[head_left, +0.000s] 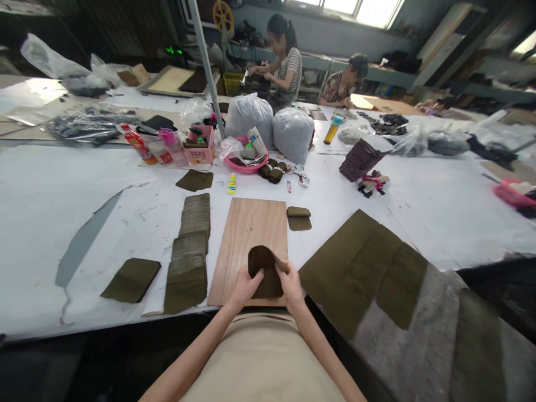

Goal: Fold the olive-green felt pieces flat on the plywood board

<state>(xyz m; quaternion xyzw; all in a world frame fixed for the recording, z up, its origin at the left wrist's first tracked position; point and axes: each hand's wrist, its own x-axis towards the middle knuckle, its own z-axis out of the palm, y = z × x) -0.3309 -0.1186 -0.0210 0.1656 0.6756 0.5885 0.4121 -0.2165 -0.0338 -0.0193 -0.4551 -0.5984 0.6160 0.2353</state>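
Brown-green cloth (268, 282) is held in two hands over the near end of a wooden board (247, 223), at six o'clock from the board's middle. Its edges are bent up, so it curls like a little cup. One side is pinched by the left hand (246, 286), with the thumb laid on the cloth. The other side is gripped by the right hand (292, 283), with that edge lifted. Whether the wood is touched by the cloth cannot be told.

From the board's middle, a long row of cloth pieces (188, 251) is laid out at nine o'clock. A small folded piece (298, 219) is placed at two o'clock, just beside the board. Big flat cloths (355, 262) are spread at three o'clock. At twelve o'clock, a pink basket (247, 166) is filled with odds and ends.
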